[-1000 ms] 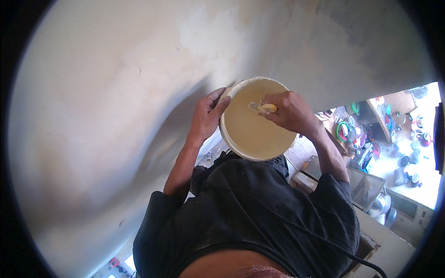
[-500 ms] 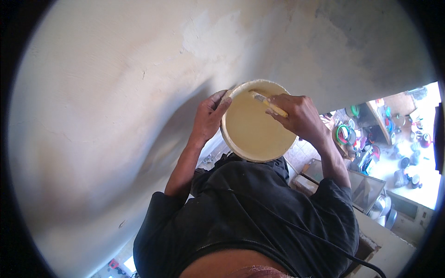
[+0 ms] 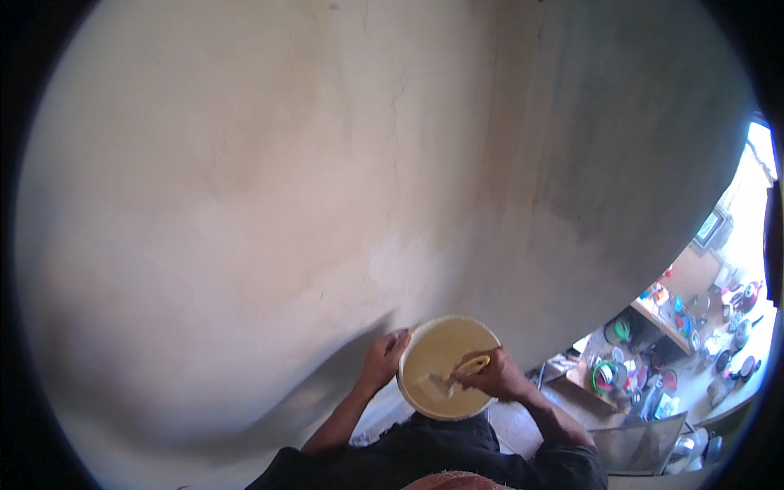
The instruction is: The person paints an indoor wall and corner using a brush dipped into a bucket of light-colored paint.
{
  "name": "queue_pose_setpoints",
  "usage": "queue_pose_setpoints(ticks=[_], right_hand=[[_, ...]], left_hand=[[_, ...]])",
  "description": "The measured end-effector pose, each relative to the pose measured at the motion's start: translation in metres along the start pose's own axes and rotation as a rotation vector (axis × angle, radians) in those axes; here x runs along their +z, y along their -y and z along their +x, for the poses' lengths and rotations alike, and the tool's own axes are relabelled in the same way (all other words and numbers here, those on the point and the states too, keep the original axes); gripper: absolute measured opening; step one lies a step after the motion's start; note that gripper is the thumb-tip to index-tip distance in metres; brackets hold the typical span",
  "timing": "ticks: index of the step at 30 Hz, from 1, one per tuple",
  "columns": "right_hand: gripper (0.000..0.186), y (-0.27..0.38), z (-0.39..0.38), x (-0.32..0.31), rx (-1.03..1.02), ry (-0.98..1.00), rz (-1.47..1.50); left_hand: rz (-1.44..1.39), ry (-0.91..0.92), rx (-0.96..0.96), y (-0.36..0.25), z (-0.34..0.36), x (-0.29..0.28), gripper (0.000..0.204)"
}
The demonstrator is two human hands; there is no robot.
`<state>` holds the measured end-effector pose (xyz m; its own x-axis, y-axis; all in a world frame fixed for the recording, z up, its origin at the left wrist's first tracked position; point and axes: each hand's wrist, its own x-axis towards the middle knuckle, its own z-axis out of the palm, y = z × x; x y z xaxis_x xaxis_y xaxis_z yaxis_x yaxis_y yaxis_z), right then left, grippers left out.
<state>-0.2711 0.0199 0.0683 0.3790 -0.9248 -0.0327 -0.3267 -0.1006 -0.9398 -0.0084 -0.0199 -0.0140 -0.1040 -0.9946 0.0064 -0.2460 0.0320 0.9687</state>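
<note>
A round bucket (image 3: pixel 453 319) of cream-coloured paint (image 3: pixel 433 353) is held in front of my body, close to the wall. My left hand (image 3: pixel 384 359) grips its left rim, fingers over the edge. In my right hand (image 3: pixel 496 377) is a paintbrush with a yellow handle (image 3: pixel 475 364), closed in the fingers over the bucket's right side. The brush's pale head points down and left at the paint, near the middle of the bucket. Whether the bristle tips are under the surface is hard to make out.
A large plastered wall (image 3: pixel 245 204) with cracks and patches fills most of the view, meeting a greyer wall (image 3: pixel 604 196) at a corner. Far below at the right lie a green-rimmed basin (image 3: pixel 604 376), several pots and household items, and a glass-fronted cabinet (image 3: pixel 641 445).
My view has tilted up, so the bucket and hands sit lower in the picture. The brush has moved from the bucket's far inner rim down to the paint near its middle.
</note>
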Motion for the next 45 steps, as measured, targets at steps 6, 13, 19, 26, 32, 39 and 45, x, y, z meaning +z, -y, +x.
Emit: queue_pose_setpoints(ticks=[6, 13, 19, 26, 32, 39, 45], right_hand=[[0.021, -0.013, 0.008, 0.004, 0.075, -0.058, 0.043], [0.029, -0.017, 0.004, -0.019, -0.517, -0.154, -0.748], [0.021, 0.005, -0.021, -0.022, -0.497, -0.282, -0.618], [0.025, 0.001, -0.017, 0.009, 0.071, -0.021, 0.1], [0.025, -0.013, 0.0, 0.006, -0.103, -0.144, -0.12], [0.023, -0.003, 0.004, -0.005, -0.52, -0.269, -0.651], [0.025, 0.009, -0.019, -0.01, -0.47, -0.368, -0.558]], left_hand=[[0.002, 0.021, -0.01, 0.006, -0.007, -0.001, 0.049], [-0.025, 0.032, -0.014, 0.012, -0.012, 0.002, 0.047], [0.023, 0.016, -0.002, 0.016, -0.014, -0.001, 0.047], [0.031, 0.001, 0.043, 0.017, -0.017, 0.003, 0.046], [0.031, 0.01, 0.033, 0.014, -0.018, 0.002, 0.047], [-0.05, 0.015, -0.02, 0.014, -0.019, -0.001, 0.044], [0.01, -0.012, -0.006, 0.018, -0.019, -0.002, 0.045]])
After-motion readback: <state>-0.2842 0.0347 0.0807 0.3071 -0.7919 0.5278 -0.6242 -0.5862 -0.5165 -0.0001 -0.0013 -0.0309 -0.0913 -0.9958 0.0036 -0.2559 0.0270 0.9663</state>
